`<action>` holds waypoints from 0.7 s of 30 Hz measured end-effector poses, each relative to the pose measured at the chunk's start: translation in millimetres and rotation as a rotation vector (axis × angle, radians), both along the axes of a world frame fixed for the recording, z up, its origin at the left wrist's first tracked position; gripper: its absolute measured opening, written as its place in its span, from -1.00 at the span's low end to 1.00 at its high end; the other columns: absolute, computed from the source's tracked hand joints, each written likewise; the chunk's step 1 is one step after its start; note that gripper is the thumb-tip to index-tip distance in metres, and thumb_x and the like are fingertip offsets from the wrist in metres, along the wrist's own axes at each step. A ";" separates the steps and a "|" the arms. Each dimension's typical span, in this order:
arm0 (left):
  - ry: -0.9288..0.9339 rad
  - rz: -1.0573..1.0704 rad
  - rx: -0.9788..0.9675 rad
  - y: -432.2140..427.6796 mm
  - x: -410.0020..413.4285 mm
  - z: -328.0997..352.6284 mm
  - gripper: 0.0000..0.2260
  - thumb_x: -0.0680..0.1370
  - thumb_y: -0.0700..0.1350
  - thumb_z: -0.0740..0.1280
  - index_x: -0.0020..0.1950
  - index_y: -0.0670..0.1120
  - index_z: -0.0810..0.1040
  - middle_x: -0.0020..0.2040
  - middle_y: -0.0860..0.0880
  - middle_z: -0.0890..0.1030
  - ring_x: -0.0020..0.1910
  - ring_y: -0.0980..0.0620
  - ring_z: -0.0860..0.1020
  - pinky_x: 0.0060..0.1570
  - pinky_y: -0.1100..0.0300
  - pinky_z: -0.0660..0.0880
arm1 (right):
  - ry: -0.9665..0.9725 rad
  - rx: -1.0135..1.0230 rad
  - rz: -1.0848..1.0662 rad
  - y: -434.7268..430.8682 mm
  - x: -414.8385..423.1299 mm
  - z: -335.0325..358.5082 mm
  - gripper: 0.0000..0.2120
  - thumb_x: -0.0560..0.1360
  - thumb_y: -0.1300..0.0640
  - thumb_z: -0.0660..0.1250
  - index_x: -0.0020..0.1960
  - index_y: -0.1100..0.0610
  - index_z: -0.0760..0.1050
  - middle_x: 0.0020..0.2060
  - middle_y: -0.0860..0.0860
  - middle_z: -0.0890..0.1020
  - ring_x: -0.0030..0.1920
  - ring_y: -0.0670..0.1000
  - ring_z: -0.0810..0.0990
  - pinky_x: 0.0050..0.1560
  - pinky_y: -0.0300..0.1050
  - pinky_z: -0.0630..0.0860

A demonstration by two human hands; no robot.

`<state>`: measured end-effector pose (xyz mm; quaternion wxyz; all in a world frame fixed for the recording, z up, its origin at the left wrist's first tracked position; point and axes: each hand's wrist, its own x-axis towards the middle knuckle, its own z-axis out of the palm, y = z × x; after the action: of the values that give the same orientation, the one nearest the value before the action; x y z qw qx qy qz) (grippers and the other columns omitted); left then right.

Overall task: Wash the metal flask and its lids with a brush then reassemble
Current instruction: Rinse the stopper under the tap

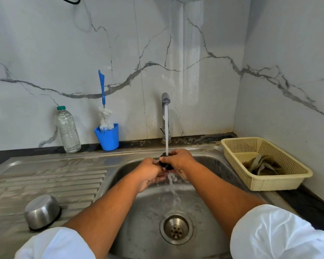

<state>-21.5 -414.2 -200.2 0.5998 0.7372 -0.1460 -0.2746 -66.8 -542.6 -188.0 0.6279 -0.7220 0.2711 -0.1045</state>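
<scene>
A small black lid, gripped between the left hand and right hand, sits directly under the tap in its stream. A steel cup lid stands mouth down, well left of the tap. A blue-handled brush stands upright left of the tap.

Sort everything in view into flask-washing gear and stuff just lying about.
Job: black lid, held by left hand and right hand under the running tap; steel cup lid, mouth-down on the drainboard; brush in the blue cup.
Lying about: plastic bottle; basket with a cloth.
</scene>
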 end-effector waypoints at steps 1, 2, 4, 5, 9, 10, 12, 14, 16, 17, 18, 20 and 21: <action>0.005 0.004 0.005 0.9 0.6 -0.2 -0.77 0.63 -0.40 0.25 0.26 -0.26 0.53 0.07 -0.24 0.72 0.09 -0.14 0.72 0.10 0.00 0.67 | -0.013 -0.027 0.000 0.2 2.0 -2.4 -0.46 0.38 0.20 0.62 0.29 0.14 0.50 0.07 0.17 0.67 -0.01 0.12 0.71 0.02 0.03 0.70; 0.009 0.005 0.014 1.9 0.7 0.0 -0.78 0.64 -0.40 0.24 0.25 -0.26 0.54 0.06 -0.24 0.72 0.10 -0.16 0.71 0.10 -0.01 0.68 | -0.014 -0.074 0.000 1.2 2.9 -3.8 -0.42 0.34 0.21 0.65 0.30 0.12 0.50 0.08 0.15 0.67 0.01 0.11 0.71 0.09 0.06 0.68; 0.001 0.010 0.040 2.9 1.1 -0.7 -0.78 0.64 -0.40 0.24 0.24 -0.24 0.54 0.06 -0.25 0.72 0.12 -0.19 0.70 0.10 -0.02 0.67 | -0.001 -0.173 0.009 2.2 1.9 -4.1 -0.39 0.31 0.19 0.67 0.29 0.07 0.51 0.12 0.10 0.67 0.08 0.10 0.68 0.19 0.05 0.63; -0.008 0.011 0.049 3.2 1.8 -1.7 -0.78 0.64 -0.39 0.24 0.25 -0.23 0.54 0.06 -0.24 0.71 0.13 -0.19 0.70 0.11 -0.03 0.67 | 0.009 -0.219 0.017 2.0 2.3 -4.8 -0.38 0.30 0.18 0.67 0.29 0.06 0.51 0.13 0.07 0.66 0.12 0.10 0.66 0.23 0.02 0.61; -0.048 0.024 0.050 3.1 2.9 -1.9 -0.79 0.63 -0.34 0.30 0.24 -0.19 0.59 0.05 -0.19 0.71 0.01 -0.10 0.67 0.06 0.04 0.68 | 0.035 -0.283 0.061 3.0 4.3 -8.5 -0.46 0.34 0.28 0.62 0.28 0.11 0.58 0.03 0.03 0.69 0.05 0.07 0.68 0.16 0.03 0.64; -0.066 0.031 0.054 3.2 2.5 -0.8 -0.81 0.63 -0.33 0.32 0.21 -0.17 0.61 0.03 -0.17 0.71 -0.03 -0.06 0.68 -0.02 0.08 0.68 | 0.034 -0.279 0.060 3.4 3.7 -9.1 -0.45 0.36 0.31 0.59 0.31 0.10 0.57 0.04 0.04 0.69 0.06 0.07 0.68 0.17 0.04 0.64; -0.097 0.056 0.050 3.1 2.7 -0.4 -0.78 0.62 -0.37 0.30 0.17 -0.14 0.62 0.02 -0.13 0.72 0.01 -0.07 0.70 0.05 0.02 0.68 | 0.020 -0.254 0.051 1.4 2.3 -10.3 -0.42 0.36 0.34 0.58 0.33 0.08 0.54 0.10 0.05 0.67 0.10 0.07 0.65 0.20 0.03 0.63; -0.110 0.064 0.045 2.3 4.0 -1.3 -0.72 0.60 -0.43 0.28 0.18 -0.14 0.63 0.06 -0.12 0.71 0.12 -0.11 0.69 0.20 -0.06 0.63 | 0.017 -0.228 0.046 -3.3 -0.5 -11.3 -0.41 0.34 0.36 0.60 0.30 0.07 0.53 0.13 0.07 0.66 0.12 0.08 0.64 0.21 0.03 0.62; -0.120 0.060 0.065 0.6 6.6 -1.7 -0.66 0.59 -0.47 0.25 0.21 -0.14 0.64 0.08 -0.11 0.71 0.14 -0.10 0.68 0.24 -0.08 0.61 | 0.019 -0.189 0.043 -7.7 -2.3 -12.5 -0.45 0.34 0.36 0.60 0.24 0.08 0.50 0.10 0.11 0.65 0.09 0.10 0.66 0.20 0.06 0.63; -0.140 0.058 0.085 -0.6 8.8 -1.6 -0.64 0.59 -0.48 0.23 0.21 -0.12 0.64 0.11 -0.09 0.71 0.15 -0.09 0.67 0.25 -0.07 0.60 | 0.019 -0.166 0.036 -9.6 -2.8 -13.6 -0.49 0.35 0.34 0.60 0.20 0.10 0.49 0.07 0.12 0.65 0.06 0.10 0.67 0.17 0.06 0.64; -0.166 0.058 0.107 -2.0 10.9 0.0 -0.63 0.59 -0.48 0.22 0.20 -0.09 0.64 0.14 -0.08 0.69 0.17 -0.07 0.66 0.26 -0.06 0.60 | 0.029 -0.148 0.028 -10.5 -3.9 -13.9 -0.54 0.37 0.32 0.60 0.17 0.13 0.47 0.03 0.13 0.65 0.02 0.10 0.68 0.13 0.04 0.65; -0.227 0.069 0.137 -5.3 16.9 5.4 -0.58 0.58 -0.48 0.20 0.25 -0.06 0.60 0.25 -0.09 0.64 0.22 -0.05 0.61 0.30 -0.06 0.56 | 0.057 -0.125 0.016 -11.8 -5.5 -13.3 -0.62 0.43 0.22 0.58 0.14 0.17 0.48 -0.03 0.15 0.67 -0.07 0.07 0.70 -0.02 -0.04 0.67; -0.253 0.075 0.143 -7.8 21.7 8.4 -0.54 0.58 -0.49 0.19 0.33 -0.07 0.56 0.30 -0.10 0.60 0.27 -0.07 0.57 0.33 -0.10 0.54 | 0.075 -0.117 0.013 -12.2 -5.3 -13.0 -0.64 0.45 0.16 0.57 0.13 0.18 0.48 -0.04 0.15 0.68 -0.12 0.06 0.70 -0.12 -0.08 0.66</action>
<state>0.2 -422.0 -191.8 0.5326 0.8116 -0.1727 -0.1667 -72.1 -554.8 -201.0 0.5748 -0.7627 0.2830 -0.0889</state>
